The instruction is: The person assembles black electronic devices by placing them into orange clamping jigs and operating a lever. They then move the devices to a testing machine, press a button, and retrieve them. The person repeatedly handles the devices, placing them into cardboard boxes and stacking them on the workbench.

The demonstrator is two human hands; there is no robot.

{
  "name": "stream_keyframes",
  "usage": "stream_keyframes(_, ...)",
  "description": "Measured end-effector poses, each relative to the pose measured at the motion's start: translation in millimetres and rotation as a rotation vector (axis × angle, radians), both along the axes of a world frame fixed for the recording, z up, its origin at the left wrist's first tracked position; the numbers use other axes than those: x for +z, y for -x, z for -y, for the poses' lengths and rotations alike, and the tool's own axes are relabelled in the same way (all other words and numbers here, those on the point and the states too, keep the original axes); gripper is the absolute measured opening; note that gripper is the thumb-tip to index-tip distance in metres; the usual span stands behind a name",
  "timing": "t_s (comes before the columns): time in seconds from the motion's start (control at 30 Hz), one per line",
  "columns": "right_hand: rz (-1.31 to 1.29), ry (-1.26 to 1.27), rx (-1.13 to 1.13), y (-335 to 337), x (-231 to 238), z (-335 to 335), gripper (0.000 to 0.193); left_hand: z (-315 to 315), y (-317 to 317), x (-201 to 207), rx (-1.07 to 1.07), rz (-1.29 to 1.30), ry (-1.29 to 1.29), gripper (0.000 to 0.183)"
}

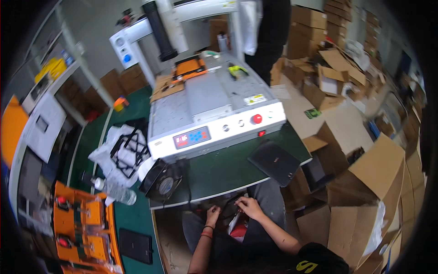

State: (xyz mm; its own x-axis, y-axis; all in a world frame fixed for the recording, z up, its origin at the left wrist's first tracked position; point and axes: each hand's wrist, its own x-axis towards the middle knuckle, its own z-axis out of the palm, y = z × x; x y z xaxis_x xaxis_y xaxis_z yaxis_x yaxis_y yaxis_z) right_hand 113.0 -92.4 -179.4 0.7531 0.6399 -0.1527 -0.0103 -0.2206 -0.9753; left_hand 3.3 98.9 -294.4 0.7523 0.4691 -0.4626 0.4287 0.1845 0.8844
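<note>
Your right hand (249, 208) pinches a thin dark piece (232, 205) above your lap (268, 201), thumb and fingers together on it; your left hand (212, 216) is curled just beside, and I can't tell whether it grips. A clear bottle (120, 193) rests on the green table (130, 218), contents unclear; rightward, whitish plastic (375, 223) shows at an open carton's (349, 223) edge

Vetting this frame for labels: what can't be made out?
Head view:
Dark item between left hand and right hand: too small, partly behind fingers.
Red-and-white item below: partly hidden by dark shirt.
Standing person: upper body cut off by top edge.
Label on white machine: print too small.
</note>
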Motion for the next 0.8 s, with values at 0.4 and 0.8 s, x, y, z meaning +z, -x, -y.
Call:
stream_keyframes(0.4,-0.080,0.020,0.084,-1,0,9,0.016,21,-15,-19,0.288,0.039,0.112,0.032)
stream_keyframes(0.8,0.014,0.137,0.162,-2,-8,12,0.015,27,-13,-13,0.045,-0.122,-0.173,0.048)
